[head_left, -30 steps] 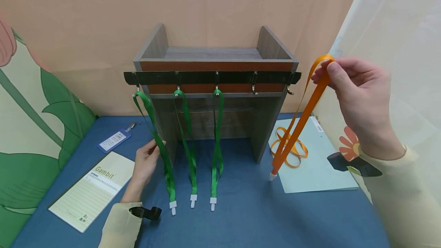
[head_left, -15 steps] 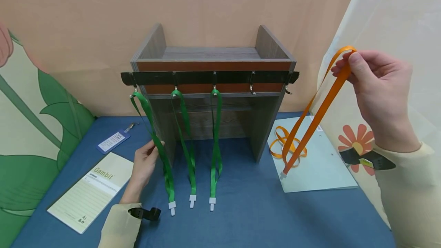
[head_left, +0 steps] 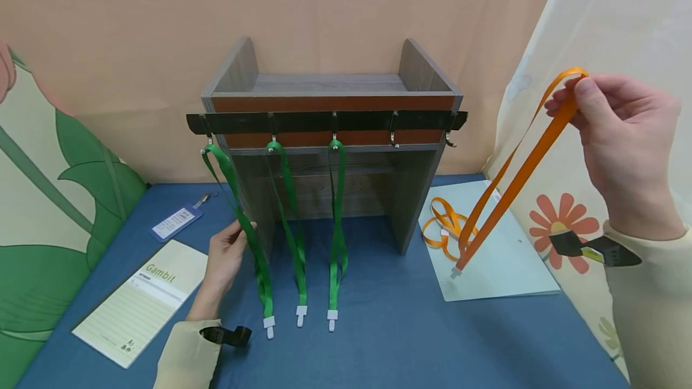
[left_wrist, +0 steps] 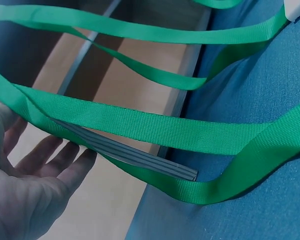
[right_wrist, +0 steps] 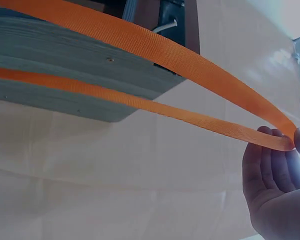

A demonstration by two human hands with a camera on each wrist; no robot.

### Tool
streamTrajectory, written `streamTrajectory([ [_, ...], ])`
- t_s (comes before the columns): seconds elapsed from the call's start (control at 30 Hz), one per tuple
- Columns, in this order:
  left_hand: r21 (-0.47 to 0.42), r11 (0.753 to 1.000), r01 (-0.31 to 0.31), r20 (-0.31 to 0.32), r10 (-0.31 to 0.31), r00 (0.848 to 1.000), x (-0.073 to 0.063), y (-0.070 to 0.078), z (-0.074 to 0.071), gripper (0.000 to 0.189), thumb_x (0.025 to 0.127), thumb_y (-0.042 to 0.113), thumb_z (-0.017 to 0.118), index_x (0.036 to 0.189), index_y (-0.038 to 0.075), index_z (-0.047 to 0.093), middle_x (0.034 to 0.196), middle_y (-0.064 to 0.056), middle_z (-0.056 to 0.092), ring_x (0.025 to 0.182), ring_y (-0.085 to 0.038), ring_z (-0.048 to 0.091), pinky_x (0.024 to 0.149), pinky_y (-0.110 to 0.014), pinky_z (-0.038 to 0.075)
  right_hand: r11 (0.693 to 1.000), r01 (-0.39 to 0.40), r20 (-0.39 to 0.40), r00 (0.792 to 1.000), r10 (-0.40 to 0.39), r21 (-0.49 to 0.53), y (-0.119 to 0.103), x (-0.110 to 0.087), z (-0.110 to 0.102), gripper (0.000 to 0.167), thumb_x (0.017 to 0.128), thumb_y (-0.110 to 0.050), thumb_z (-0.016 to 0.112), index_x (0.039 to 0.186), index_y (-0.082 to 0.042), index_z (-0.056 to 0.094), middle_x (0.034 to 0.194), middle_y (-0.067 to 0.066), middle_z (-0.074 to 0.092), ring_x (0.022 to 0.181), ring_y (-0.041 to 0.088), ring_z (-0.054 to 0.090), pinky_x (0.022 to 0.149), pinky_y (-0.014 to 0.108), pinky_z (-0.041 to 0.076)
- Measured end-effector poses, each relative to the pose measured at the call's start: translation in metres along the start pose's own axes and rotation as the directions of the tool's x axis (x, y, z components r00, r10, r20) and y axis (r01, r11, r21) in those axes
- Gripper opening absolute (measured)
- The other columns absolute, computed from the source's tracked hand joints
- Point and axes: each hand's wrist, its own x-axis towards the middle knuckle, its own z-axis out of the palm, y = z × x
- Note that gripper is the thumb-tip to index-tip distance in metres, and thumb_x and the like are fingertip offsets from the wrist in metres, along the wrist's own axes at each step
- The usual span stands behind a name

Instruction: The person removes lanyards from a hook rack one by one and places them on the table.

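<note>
In the head view my right hand (head_left: 622, 137) pinches the top loop of an orange lanyard (head_left: 506, 196) between thumb and fingers. Its two straps slant down leftward to a clear clip end over the pale blue folder (head_left: 508, 275). My left hand (head_left: 226, 254) is at the left side panel of the grey shelf, beside the leftmost green lanyard (head_left: 263, 281). In the left wrist view its fingers (left_wrist: 72, 162) lie extended behind that green strap; the thumb is mostly hidden. Two more green lanyards, middle (head_left: 297, 251) and right (head_left: 337, 221), hang from hooks.
A black hook rail (head_left: 238, 122) spans the front of the grey shelf (head_left: 332, 102); its two right hooks (head_left: 393, 138) are bare. Another orange lanyard (head_left: 453, 217) lies looped on the folder. At left lie a notepad (head_left: 140, 305) and a blue card holder (head_left: 176, 223).
My right hand has moved right and slightly up, carrying the orange lanyard, so its lower end now overlaps the folder. My left hand stays at the shelf panel.
</note>
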Motion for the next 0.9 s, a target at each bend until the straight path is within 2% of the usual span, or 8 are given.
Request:
streamTrajectory([
  [0.13, -0.017, 1.0, -0.001, 0.007, 0.001, 1.0, -0.005, 0.017, 0.001, 0.032, 0.097, 0.01, 0.058, 0.123, -0.007, 0.06, 0.106, -0.005, 0.066, 0.087, -0.008, 0.057, 0.072, -0.02, 0.048, 0.998, 0.012, -0.002, 1.0, -0.012, -0.066, -0.002, -0.002, -0.008, 0.034, 0.086, 0.006, 0.065, 0.099, 0.033, 0.049, 0.083, 0.031, 0.06, 0.074, 0.036, 0.061, 0.081, 0.037, 0.051],
  [0.27, -0.009, 1.0, 0.0, 0.012, 0.0, 1.0, -0.009, 0.028, 0.003, 0.033, 0.097, 0.01, 0.058, 0.124, -0.008, 0.058, 0.107, -0.007, 0.066, 0.086, -0.007, 0.057, 0.072, -0.02, 0.047, 0.998, -0.029, -0.003, 1.0, 0.029, -0.062, -0.004, -0.009, -0.017, 0.033, 0.086, 0.006, 0.064, 0.101, 0.032, 0.05, 0.085, 0.03, 0.06, 0.077, 0.036, 0.06, 0.082, 0.036, 0.05],
  [0.37, 0.006, 1.0, 0.008, 0.011, -0.008, 1.0, -0.009, 0.03, 0.004, 0.034, 0.097, 0.011, 0.057, 0.125, -0.008, 0.058, 0.109, -0.009, 0.065, 0.086, -0.006, 0.057, 0.072, -0.02, 0.047, 0.996, -0.052, -0.007, 0.999, 0.052, -0.067, -0.004, -0.016, -0.023, 0.031, 0.087, 0.007, 0.064, 0.101, 0.031, 0.05, 0.085, 0.029, 0.061, 0.078, 0.035, 0.06, 0.082, 0.035, 0.05],
  [0.47, 0.015, 1.0, 0.017, 0.007, -0.017, 1.0, -0.009, 0.029, 0.003, 0.033, 0.097, 0.011, 0.057, 0.125, -0.007, 0.058, 0.109, -0.013, 0.064, 0.085, -0.006, 0.056, 0.072, -0.021, 0.048, 0.991, -0.07, -0.015, 0.998, 0.068, -0.114, -0.006, -0.024, -0.026, 0.032, 0.088, 0.005, 0.063, 0.105, 0.029, 0.051, 0.088, 0.028, 0.062, 0.081, 0.034, 0.061, 0.083, 0.033, 0.05],
  [0.6, 0.019, 1.0, 0.024, 0.008, -0.024, 1.0, -0.008, 0.027, 0.003, 0.033, 0.097, 0.012, 0.057, 0.125, -0.007, 0.058, 0.108, -0.011, 0.065, 0.084, -0.007, 0.055, 0.071, -0.023, 0.048, 0.982, -0.079, -0.023, 0.997, 0.076, -0.174, -0.009, -0.032, -0.028, 0.033, 0.088, 0.003, 0.063, 0.107, 0.028, 0.052, 0.088, 0.026, 0.063, 0.084, 0.033, 0.062, 0.085, 0.031, 0.049],
  [0.73, 0.015, 1.0, 0.026, 0.01, -0.026, 1.0, -0.008, 0.028, 0.002, 0.033, 0.098, 0.012, 0.056, 0.124, -0.008, 0.059, 0.104, -0.011, 0.065, 0.082, -0.009, 0.054, 0.07, -0.024, 0.047, 0.983, -0.051, 0.018, 0.998, 0.055, -0.178, -0.008, -0.038, -0.028, 0.028, 0.088, 0.009, 0.06, 0.104, 0.03, 0.051, 0.085, 0.027, 0.064, 0.081, 0.033, 0.063, 0.082, 0.031, 0.05],
  [0.87, 0.008, 1.0, 0.026, 0.013, -0.026, 1.0, -0.009, 0.03, 0.003, 0.033, 0.098, 0.012, 0.056, 0.123, -0.008, 0.06, 0.102, -0.018, 0.064, 0.08, -0.009, 0.053, 0.068, -0.022, 0.046, 0.981, -0.042, 0.057, 0.997, 0.054, -0.192, -0.004, -0.046, -0.03, 0.023, 0.087, 0.015, 0.058, 0.102, 0.031, 0.051, 0.084, 0.026, 0.064, 0.077, 0.031, 0.064, 0.079, 0.03, 0.051],
  [0.9, 0.012, 1.0, 0.027, 0.013, -0.027, 1.0, -0.009, 0.031, 0.003, 0.033, 0.098, 0.012, 0.056, 0.123, -0.008, 0.06, 0.103, -0.019, 0.063, 0.08, -0.009, 0.053, 0.068, -0.022, 0.046, 0.974, -0.042, 0.061, 0.997, 0.057, -0.225, -0.003, -0.049, -0.031, 0.023, 0.087, 0.014, 0.058, 0.102, 0.031, 0.051, 0.084, 0.026, 0.065, 0.076, 0.029, 0.064, 0.079, 0.03, 0.051],
])
